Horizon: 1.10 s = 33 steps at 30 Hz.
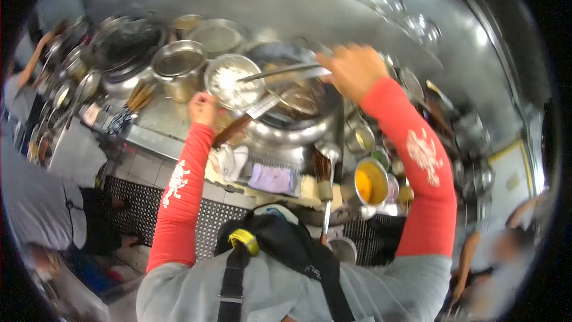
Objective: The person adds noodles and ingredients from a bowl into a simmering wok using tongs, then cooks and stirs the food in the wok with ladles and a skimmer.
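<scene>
My left hand (203, 108) is closed on the rim of a round metal bowl (235, 81) with white pieces of food inside. From the right, my right hand (353, 71) grips a long dark utensil (280, 71) whose far end reaches into that bowl. Below the utensil, a strainer or ladle (299, 101) rests in the large wok (326, 96) on the stove. A wooden handle with a metal shank (241, 125) lies across the wok's left edge, close to my left hand.
A covered pot (179, 59) and a dark wok (131, 39) stand left. Folded cloths (271, 179), a pot of orange content (370, 182) and an upright ladle (328, 152) sit along the front edge. Other people (44, 185) stand at left and lower right.
</scene>
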Each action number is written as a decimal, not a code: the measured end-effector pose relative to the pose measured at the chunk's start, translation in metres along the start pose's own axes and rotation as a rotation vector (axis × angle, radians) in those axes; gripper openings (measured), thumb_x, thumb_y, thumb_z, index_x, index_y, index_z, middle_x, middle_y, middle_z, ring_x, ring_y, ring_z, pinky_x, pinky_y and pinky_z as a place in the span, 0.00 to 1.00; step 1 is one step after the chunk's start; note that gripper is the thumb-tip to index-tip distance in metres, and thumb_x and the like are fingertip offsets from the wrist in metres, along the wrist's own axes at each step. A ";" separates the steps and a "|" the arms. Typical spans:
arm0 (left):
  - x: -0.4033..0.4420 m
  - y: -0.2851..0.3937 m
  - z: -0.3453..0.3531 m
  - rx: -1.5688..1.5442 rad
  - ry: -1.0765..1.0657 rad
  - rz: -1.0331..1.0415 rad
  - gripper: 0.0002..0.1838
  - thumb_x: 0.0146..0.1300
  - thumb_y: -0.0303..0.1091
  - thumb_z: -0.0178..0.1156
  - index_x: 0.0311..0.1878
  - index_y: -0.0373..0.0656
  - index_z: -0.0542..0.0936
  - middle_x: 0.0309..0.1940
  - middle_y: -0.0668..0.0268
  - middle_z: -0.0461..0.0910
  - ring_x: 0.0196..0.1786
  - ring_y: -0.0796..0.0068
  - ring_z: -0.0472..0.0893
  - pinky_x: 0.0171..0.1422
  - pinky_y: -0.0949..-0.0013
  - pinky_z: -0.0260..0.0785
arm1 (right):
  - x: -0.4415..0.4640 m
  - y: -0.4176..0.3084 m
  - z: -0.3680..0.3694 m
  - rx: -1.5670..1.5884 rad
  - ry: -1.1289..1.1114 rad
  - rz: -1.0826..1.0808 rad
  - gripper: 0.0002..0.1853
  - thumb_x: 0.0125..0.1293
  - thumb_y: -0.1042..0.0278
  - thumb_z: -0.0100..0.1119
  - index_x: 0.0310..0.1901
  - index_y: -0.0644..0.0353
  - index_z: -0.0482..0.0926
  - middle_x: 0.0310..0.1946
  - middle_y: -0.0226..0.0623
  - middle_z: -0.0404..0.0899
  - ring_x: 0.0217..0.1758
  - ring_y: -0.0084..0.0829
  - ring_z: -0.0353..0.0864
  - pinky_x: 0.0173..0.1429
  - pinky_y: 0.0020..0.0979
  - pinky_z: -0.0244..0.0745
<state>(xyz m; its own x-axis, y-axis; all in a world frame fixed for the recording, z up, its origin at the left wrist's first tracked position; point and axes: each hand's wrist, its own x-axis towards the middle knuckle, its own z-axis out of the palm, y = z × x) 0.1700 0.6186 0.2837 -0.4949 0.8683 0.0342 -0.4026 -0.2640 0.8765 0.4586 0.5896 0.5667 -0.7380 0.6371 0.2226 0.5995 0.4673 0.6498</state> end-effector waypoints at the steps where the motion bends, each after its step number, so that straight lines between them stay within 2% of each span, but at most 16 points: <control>1: 0.000 0.000 0.001 -0.025 -0.024 -0.010 0.07 0.56 0.25 0.58 0.25 0.45 0.70 0.25 0.71 0.71 0.27 0.78 0.74 0.30 0.62 0.80 | 0.005 -0.002 -0.003 -0.047 -0.105 -0.009 0.18 0.62 0.51 0.57 0.52 0.44 0.78 0.30 0.36 0.79 0.35 0.38 0.81 0.38 0.40 0.76; 3: 0.005 -0.004 -0.004 -0.036 -0.045 -0.046 0.07 0.56 0.25 0.58 0.27 0.44 0.70 0.25 0.70 0.71 0.27 0.77 0.74 0.32 0.61 0.80 | 0.006 0.008 -0.018 -0.005 -0.148 0.039 0.16 0.63 0.51 0.56 0.49 0.45 0.78 0.30 0.35 0.79 0.34 0.38 0.82 0.35 0.39 0.76; 4: 0.007 -0.004 -0.007 -0.050 -0.037 -0.049 0.06 0.56 0.25 0.58 0.27 0.43 0.70 0.25 0.69 0.71 0.27 0.76 0.74 0.33 0.60 0.80 | 0.003 0.017 -0.023 -0.021 -0.074 0.023 0.16 0.63 0.51 0.55 0.50 0.45 0.78 0.29 0.35 0.79 0.32 0.38 0.82 0.33 0.40 0.76; 13: 0.012 -0.001 -0.012 -0.119 0.031 -0.116 0.06 0.56 0.24 0.58 0.30 0.42 0.70 0.26 0.68 0.72 0.29 0.74 0.75 0.38 0.54 0.81 | -0.009 0.047 -0.058 -0.023 0.040 0.111 0.16 0.63 0.50 0.56 0.48 0.47 0.81 0.31 0.35 0.81 0.34 0.39 0.81 0.34 0.38 0.73; 14: 0.019 -0.009 -0.016 -0.145 0.017 -0.119 0.07 0.56 0.24 0.58 0.29 0.43 0.69 0.27 0.68 0.72 0.30 0.72 0.77 0.39 0.53 0.82 | -0.011 0.053 -0.054 0.012 0.120 0.105 0.16 0.63 0.51 0.56 0.48 0.47 0.82 0.31 0.34 0.81 0.35 0.39 0.81 0.35 0.38 0.73; 18: 0.012 0.005 -0.010 -0.164 0.041 -0.126 0.07 0.56 0.22 0.57 0.29 0.43 0.69 0.28 0.67 0.73 0.33 0.68 0.80 0.39 0.53 0.82 | -0.008 0.069 -0.062 -0.003 0.139 0.114 0.18 0.62 0.48 0.56 0.50 0.44 0.80 0.31 0.36 0.82 0.35 0.41 0.82 0.36 0.41 0.75; 20: 0.008 0.013 -0.005 -0.160 0.027 -0.124 0.06 0.56 0.22 0.57 0.29 0.43 0.69 0.28 0.66 0.74 0.32 0.68 0.80 0.39 0.53 0.82 | -0.006 0.068 -0.060 0.056 0.124 0.092 0.18 0.61 0.48 0.57 0.50 0.45 0.80 0.31 0.37 0.82 0.36 0.41 0.82 0.37 0.42 0.76; 24: 0.007 0.011 0.008 -0.111 0.023 -0.149 0.06 0.56 0.22 0.56 0.28 0.43 0.69 0.26 0.67 0.74 0.29 0.69 0.79 0.36 0.53 0.81 | 0.012 0.036 -0.042 -0.033 0.000 0.032 0.21 0.60 0.51 0.60 0.53 0.49 0.78 0.33 0.40 0.81 0.38 0.43 0.81 0.39 0.42 0.76; 27: 0.005 0.007 0.005 -0.097 0.051 -0.107 0.07 0.56 0.23 0.57 0.28 0.43 0.69 0.26 0.67 0.73 0.28 0.70 0.78 0.35 0.54 0.81 | 0.007 0.044 -0.054 -0.022 0.033 0.052 0.20 0.60 0.51 0.60 0.51 0.51 0.78 0.35 0.39 0.81 0.39 0.43 0.82 0.39 0.41 0.77; 30: 0.007 -0.005 -0.001 -0.158 0.021 -0.082 0.06 0.56 0.23 0.57 0.28 0.43 0.69 0.26 0.67 0.73 0.27 0.71 0.77 0.34 0.54 0.81 | 0.007 0.041 -0.040 -0.019 -0.004 -0.015 0.23 0.58 0.51 0.62 0.54 0.50 0.76 0.35 0.37 0.77 0.38 0.42 0.80 0.40 0.40 0.75; 33: 0.005 -0.013 0.004 -0.161 -0.022 -0.095 0.07 0.56 0.23 0.58 0.28 0.42 0.70 0.26 0.66 0.73 0.27 0.71 0.77 0.34 0.55 0.81 | 0.027 0.007 -0.015 -0.102 -0.189 -0.002 0.17 0.59 0.53 0.62 0.46 0.53 0.79 0.32 0.37 0.80 0.36 0.40 0.82 0.37 0.39 0.77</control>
<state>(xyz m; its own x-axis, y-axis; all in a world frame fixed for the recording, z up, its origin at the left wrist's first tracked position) 0.1755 0.6277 0.2745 -0.4329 0.9009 -0.0328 -0.5655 -0.2431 0.7881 0.4381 0.6011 0.5884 -0.6621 0.7442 0.0877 0.5567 0.4101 0.7224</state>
